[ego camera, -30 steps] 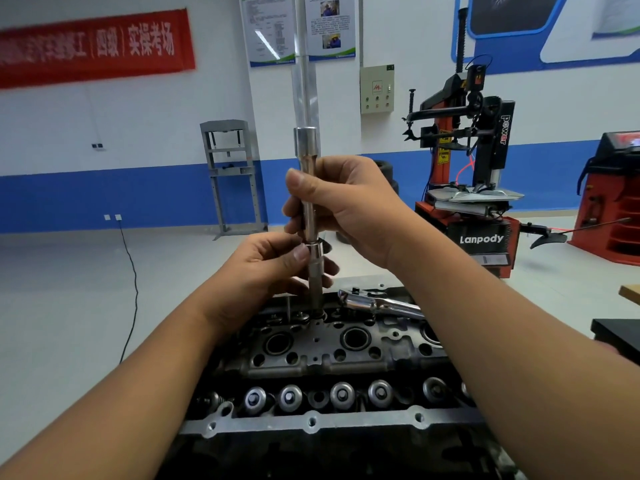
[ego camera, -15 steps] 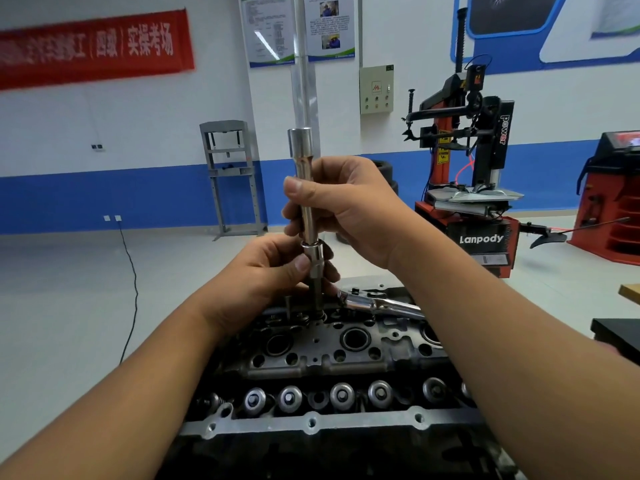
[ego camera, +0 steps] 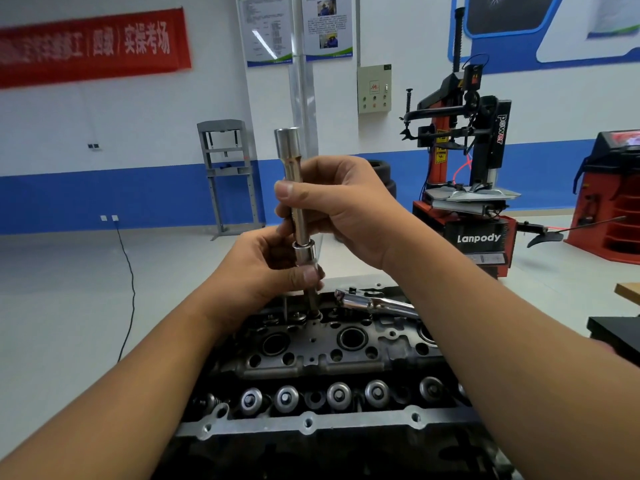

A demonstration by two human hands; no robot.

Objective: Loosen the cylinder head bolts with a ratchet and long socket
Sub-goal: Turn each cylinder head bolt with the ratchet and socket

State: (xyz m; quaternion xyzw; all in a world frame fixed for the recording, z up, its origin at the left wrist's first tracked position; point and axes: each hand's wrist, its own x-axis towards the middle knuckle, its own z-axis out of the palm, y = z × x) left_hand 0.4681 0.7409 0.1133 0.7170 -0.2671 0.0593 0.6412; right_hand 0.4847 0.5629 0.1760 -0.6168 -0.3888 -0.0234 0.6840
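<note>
Gripping the long socket over the cylinder head

Gripping the upright long socket [ego camera: 297,202], the right hand [ego camera: 349,209] clamps its shaft; the left hand [ego camera: 266,271] pinches its lower collar above the cylinder head [ego camera: 311,355]. Right of it, the ratchet [ego camera: 374,303] lies on the head's far edge.

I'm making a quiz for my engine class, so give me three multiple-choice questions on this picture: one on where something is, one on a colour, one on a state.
1. Where does the ratchet lie?
A. on the cylinder head
B. on the floor
C. in the right hand

2. What colour is the wall banner?
A. green
B. red
C. yellow

3. What is the left hand doing?
A. hanging open
B. pressing flat on the head
C. gripping the socket

Answers: 1 A, it rests on the head's far side, untouched. 2 B, red with pale characters. 3 C, its fingers curl round the socket's lower part.
</note>
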